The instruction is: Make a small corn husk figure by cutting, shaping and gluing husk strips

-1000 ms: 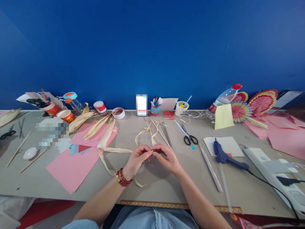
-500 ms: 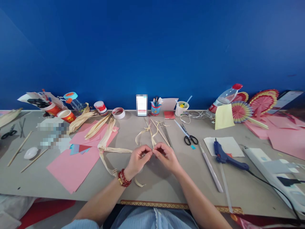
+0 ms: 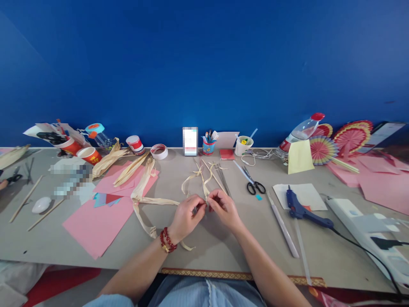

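Observation:
Side by side over the middle of the table, my left hand (image 3: 185, 217) and my right hand (image 3: 226, 211) are both closed in a pinch, fingertips a small distance apart. Between them a thin pale strip of dried corn husk (image 3: 205, 187) runs down to the fingertips; what lies inside the fingers is mostly hidden. More husk strips (image 3: 189, 177) and a thin stick (image 3: 214, 178) lie just beyond. To the left of my left hand, a torn, branching corn husk (image 3: 140, 189) rests partly on pink paper (image 3: 99, 224). A red bead bracelet (image 3: 167, 239) circles my left wrist.
Black-handled scissors (image 3: 255, 186), a white-handled craft knife (image 3: 283, 230), a blue glue gun (image 3: 303, 209) and a power strip (image 3: 367, 234) lie to the right. Tape (image 3: 159, 151), cups (image 3: 89, 155) and a phone (image 3: 190, 141) line the back. Another person's hand (image 3: 4, 184) shows at the left edge.
My fingertips have moved slightly apart, my right hand shifting a little up and right. At the far left edge another person's hand has come in beside a pair of scissors.

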The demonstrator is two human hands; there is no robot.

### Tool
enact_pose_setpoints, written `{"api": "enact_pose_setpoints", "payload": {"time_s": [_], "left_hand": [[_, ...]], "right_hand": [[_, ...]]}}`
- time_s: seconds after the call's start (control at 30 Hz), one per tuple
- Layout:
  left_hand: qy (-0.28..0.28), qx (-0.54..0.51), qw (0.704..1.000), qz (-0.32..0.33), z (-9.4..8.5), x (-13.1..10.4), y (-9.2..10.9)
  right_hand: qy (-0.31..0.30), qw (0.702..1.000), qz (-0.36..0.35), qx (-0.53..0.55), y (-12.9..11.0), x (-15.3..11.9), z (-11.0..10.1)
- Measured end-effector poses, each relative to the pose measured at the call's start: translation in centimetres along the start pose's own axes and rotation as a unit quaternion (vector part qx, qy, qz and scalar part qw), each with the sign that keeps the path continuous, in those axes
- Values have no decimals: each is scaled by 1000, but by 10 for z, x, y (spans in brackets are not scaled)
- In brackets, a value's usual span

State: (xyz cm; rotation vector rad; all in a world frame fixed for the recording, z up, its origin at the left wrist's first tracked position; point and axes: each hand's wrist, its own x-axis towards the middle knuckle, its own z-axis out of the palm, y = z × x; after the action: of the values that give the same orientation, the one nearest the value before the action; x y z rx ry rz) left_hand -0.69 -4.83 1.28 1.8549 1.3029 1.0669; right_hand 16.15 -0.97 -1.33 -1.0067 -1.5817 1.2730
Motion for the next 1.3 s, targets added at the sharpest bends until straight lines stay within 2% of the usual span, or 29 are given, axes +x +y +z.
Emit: {"api": "enact_pose_setpoints", "payload": {"time_s": [0.17,0.37,0.67,1.07,1.3], "left_hand": [[-26,89,995,34,2,-2,-5],[-41,148,986,62,6,-5,-10],[-47,254,964,64,7,-4,-8],[-53,307,948,67,7,-5,-9],[-25,245,964,97,4,-8,-15]], "right_hand": [[9,1000,-2,-2,1,0,1],[34,999,4,13,-6,1,3],[42,999,5,5,2,0,3],[86,996,-7,19,-6,-1,6],[128,991,-22,45,-8,-5,9]]}}
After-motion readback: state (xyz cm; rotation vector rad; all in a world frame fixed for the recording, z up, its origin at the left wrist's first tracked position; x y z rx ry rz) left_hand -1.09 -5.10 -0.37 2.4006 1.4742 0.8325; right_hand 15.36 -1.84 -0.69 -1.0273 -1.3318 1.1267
